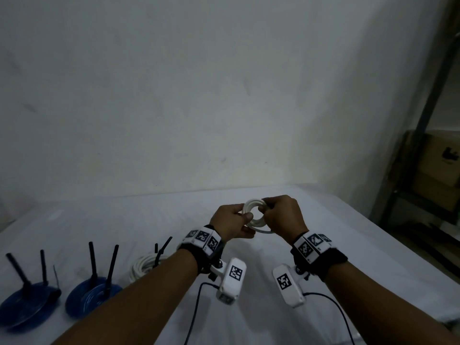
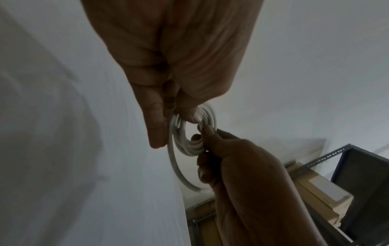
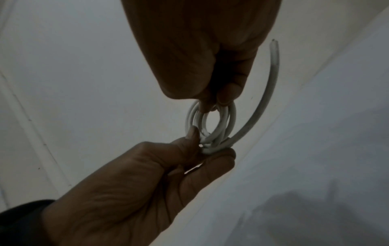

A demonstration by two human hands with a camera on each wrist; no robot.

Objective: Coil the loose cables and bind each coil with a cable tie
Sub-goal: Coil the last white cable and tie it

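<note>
A small white cable coil (image 1: 252, 202) is held up above the white table (image 1: 361, 250), between both hands. My left hand (image 1: 245, 224) pinches its left side between thumb and fingers. My right hand (image 1: 265, 207) pinches the opposite side. In the left wrist view, the left hand (image 2: 174, 126) grips the coil (image 2: 211, 116) and the right hand (image 2: 202, 134) holds its other side. In the right wrist view, the right hand (image 3: 216, 104) holds the top of the coil (image 3: 230, 119) and the left hand (image 3: 210, 144) its bottom. The cable's loose end (image 3: 272, 69) sticks out free.
A white coil bound with a black tie (image 1: 146, 266) lies at the front left. Two blue coils with black ties (image 1: 92, 295) (image 1: 27, 302) lie further left. A metal shelf with cardboard boxes (image 1: 438, 170) stands right of the table. A wall rises behind it.
</note>
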